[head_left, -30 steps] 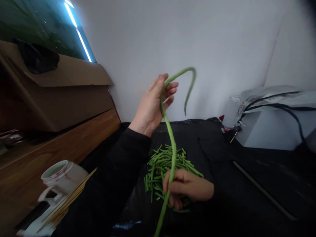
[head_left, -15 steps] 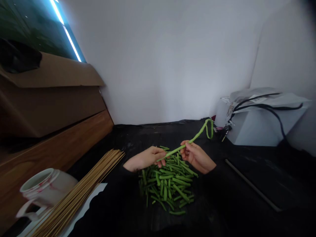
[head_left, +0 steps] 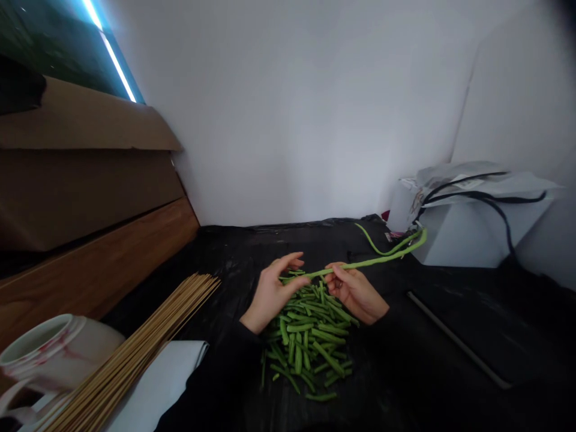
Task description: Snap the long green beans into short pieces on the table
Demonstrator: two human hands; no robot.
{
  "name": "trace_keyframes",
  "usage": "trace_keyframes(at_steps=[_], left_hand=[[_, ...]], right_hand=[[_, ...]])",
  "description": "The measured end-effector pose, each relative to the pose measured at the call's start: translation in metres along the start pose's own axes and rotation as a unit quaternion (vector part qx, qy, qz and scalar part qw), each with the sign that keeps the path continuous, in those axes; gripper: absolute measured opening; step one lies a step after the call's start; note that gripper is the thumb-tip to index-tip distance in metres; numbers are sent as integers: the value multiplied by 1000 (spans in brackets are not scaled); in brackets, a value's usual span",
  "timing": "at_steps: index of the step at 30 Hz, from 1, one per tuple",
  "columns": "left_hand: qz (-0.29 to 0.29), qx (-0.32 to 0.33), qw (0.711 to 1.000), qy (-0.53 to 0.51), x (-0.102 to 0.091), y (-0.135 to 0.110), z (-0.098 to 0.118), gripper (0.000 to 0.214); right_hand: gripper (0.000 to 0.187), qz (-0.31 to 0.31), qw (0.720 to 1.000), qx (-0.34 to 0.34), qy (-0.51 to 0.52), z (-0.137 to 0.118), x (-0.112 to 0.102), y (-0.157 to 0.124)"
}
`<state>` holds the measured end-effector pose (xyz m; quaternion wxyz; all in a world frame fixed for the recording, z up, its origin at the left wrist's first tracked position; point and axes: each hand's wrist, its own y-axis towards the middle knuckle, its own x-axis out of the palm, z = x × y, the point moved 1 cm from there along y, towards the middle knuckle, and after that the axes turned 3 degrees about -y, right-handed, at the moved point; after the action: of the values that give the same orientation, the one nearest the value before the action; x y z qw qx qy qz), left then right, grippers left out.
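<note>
One long, pale green yardlong bean (head_left: 378, 261) runs out to the right and loops back on itself at its far end. My right hand (head_left: 356, 291) is closed, pinching it between thumb and fingers. The bean's near end reaches my left hand (head_left: 276, 291), where the thumb tip hides part of it. That hand is open, thumb and fingers spread apart around the bean's end. Below both hands lies a heap of short, darker green bean pieces (head_left: 310, 336) on a black plastic sheet (head_left: 252, 243).
At the left, thin wooden sticks (head_left: 148, 348) rest across white paper (head_left: 164, 375) beside a pale mug (head_left: 67, 345). A cardboard box (head_left: 90, 186) stands behind them. A white container (head_left: 477, 231) with black straps is at the right, and a dark flat object (head_left: 477, 336) lies before it.
My left fingers have spread away from the bean they held. The bean's looped far end has swung lower and stretched right. The view has shifted slightly.
</note>
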<state>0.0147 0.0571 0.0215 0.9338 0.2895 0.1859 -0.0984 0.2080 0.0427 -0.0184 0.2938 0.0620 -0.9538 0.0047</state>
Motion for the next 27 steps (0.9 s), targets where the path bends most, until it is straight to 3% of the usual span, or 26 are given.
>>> trace_keyframes(at_steps=[1,4,8,13,17,22,27], left_hand=[[42,-14,999,-14,-7,1,-5,30],[108,-48,993,-21,-25,2,-16,30],[70,-35,997,4,-27,-5,-16,24],[15,-17,999,35,-17,-11,-7,36],[-2,7,998,64,-15,-11,-9,27],[18,97,982,161,-12,-12,-8,13],[17,172,961,216,-6,-14,-6,16]], right_hand=[[26,12,1000,-1,10,-1,-2,1],[25,28,999,5,31,-3,-8,3],[25,26,999,13,46,-2,-7,3],[27,41,998,6,42,-3,-4,1],[27,40,999,6,21,-3,-2,0],[26,35,999,-25,-14,-3,2,-1],[26,18,996,-56,-65,2,8,-5]])
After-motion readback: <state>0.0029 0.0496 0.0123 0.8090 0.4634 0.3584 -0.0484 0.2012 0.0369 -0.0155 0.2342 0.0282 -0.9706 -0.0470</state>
